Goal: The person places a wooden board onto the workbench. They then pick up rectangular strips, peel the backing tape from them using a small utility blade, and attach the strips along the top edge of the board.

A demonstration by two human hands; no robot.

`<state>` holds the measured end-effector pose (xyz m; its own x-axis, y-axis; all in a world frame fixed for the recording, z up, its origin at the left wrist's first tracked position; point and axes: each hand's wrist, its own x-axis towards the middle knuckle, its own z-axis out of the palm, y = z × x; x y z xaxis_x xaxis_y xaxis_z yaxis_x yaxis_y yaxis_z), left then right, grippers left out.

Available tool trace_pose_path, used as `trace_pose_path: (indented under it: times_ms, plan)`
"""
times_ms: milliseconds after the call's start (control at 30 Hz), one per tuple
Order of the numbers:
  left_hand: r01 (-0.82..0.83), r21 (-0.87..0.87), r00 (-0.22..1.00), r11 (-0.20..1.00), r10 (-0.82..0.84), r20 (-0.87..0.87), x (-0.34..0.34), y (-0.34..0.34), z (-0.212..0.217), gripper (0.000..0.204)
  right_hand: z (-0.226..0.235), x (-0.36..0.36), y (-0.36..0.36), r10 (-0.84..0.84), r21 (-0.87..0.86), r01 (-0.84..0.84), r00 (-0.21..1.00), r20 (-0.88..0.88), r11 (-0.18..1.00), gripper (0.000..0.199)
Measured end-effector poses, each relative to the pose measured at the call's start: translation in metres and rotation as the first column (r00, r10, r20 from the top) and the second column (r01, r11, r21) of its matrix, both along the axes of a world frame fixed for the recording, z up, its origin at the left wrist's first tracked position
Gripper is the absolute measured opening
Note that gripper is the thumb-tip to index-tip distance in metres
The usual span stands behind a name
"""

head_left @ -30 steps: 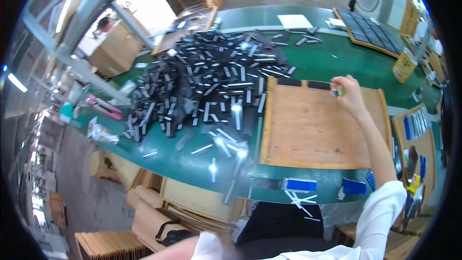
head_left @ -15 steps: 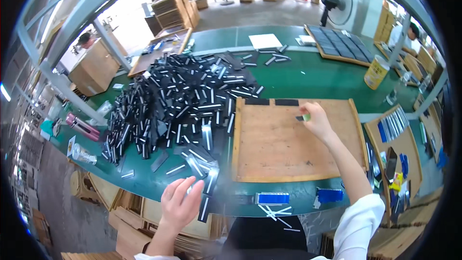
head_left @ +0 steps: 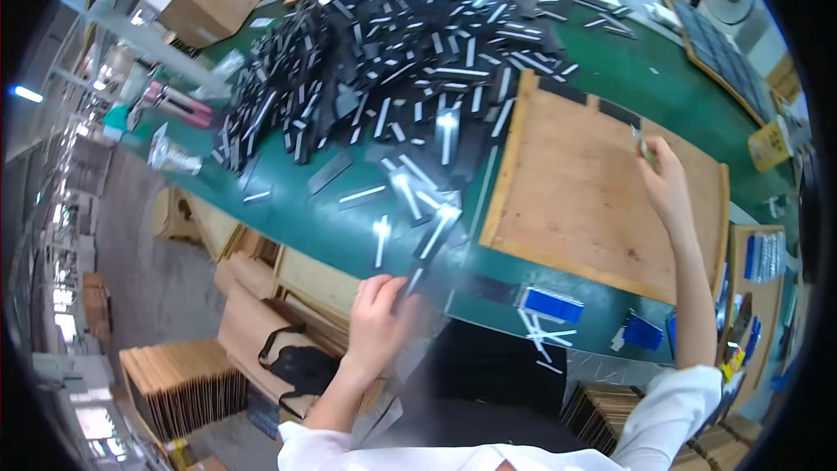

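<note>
My left hand (head_left: 377, 324) is at the table's near edge, its fingers closed on the lower end of a black strip (head_left: 418, 276) with a white band; blur hides part of the grip. Other black strips (head_left: 362, 196) with white or shiny bands lie just beyond it, in front of a large heap of them (head_left: 392, 52). Over the far right part of a shallow wooden tray (head_left: 593, 187), my right hand (head_left: 664, 176) pinches a small green tool (head_left: 645, 151) with a metallic tip. Along the tray's far edge lie two black strips (head_left: 621, 115).
Blue-topped bundles (head_left: 554, 305) and loose white strips (head_left: 540, 336) lie by the near edge. At right stand a second tray (head_left: 763, 270) of parts and a yellow tin (head_left: 769, 146). A pink bottle (head_left: 179, 105) is at left. Cardboard stacks (head_left: 179, 384) stand below the table.
The view has shifted, turning the table in the picture. My left hand, open before, has closed on a strip at the near edge. My right hand still holds the green tool, farther right over the tray.
</note>
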<state>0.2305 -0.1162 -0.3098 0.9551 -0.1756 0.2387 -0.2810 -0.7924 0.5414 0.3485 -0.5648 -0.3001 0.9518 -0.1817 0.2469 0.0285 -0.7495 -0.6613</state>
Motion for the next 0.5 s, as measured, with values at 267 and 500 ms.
trace_pose_path:
  times_ms: [267,500]
  plan:
    - [0.112,0.070,0.994,0.991,-0.113,0.006,0.001,0.007,0.003,0.033,0.070,-0.112,0.108,0.185,-0.183,-0.170,0.980,0.068,0.968,0.023]
    - [0.053,-0.025,0.999,0.998,-0.053,0.014,-0.002,0.002,-0.010,0.038,0.070,-0.158,0.139,0.311,-0.160,-0.294,0.945,0.096,0.942,0.041]
